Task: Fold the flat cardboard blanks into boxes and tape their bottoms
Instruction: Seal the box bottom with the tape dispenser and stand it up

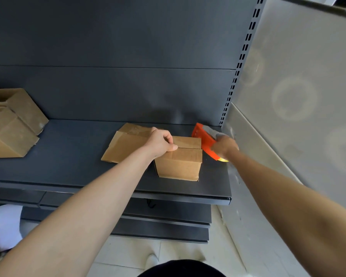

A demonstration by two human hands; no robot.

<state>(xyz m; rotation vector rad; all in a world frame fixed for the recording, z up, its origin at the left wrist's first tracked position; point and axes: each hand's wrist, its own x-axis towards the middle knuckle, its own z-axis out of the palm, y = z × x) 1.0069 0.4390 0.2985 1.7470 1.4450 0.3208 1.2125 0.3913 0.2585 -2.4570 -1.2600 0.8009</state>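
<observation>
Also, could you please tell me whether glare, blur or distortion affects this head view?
Head view: wide-angle bending bows the slotted grey shelf upright; pale ring-shaped flares sit on the light wall panel; the right hand on the orange tape dispenser is slightly motion-blurred.

Both forearms are seen bare to the frame's lower corners, no sleeves, watches or rings shown. The left hand (161, 142) and right hand (225, 145) are ungloved. A dark garment (180, 268) is glimpsed at bottom centre, a white shoe (152, 260) beside it.
</observation>
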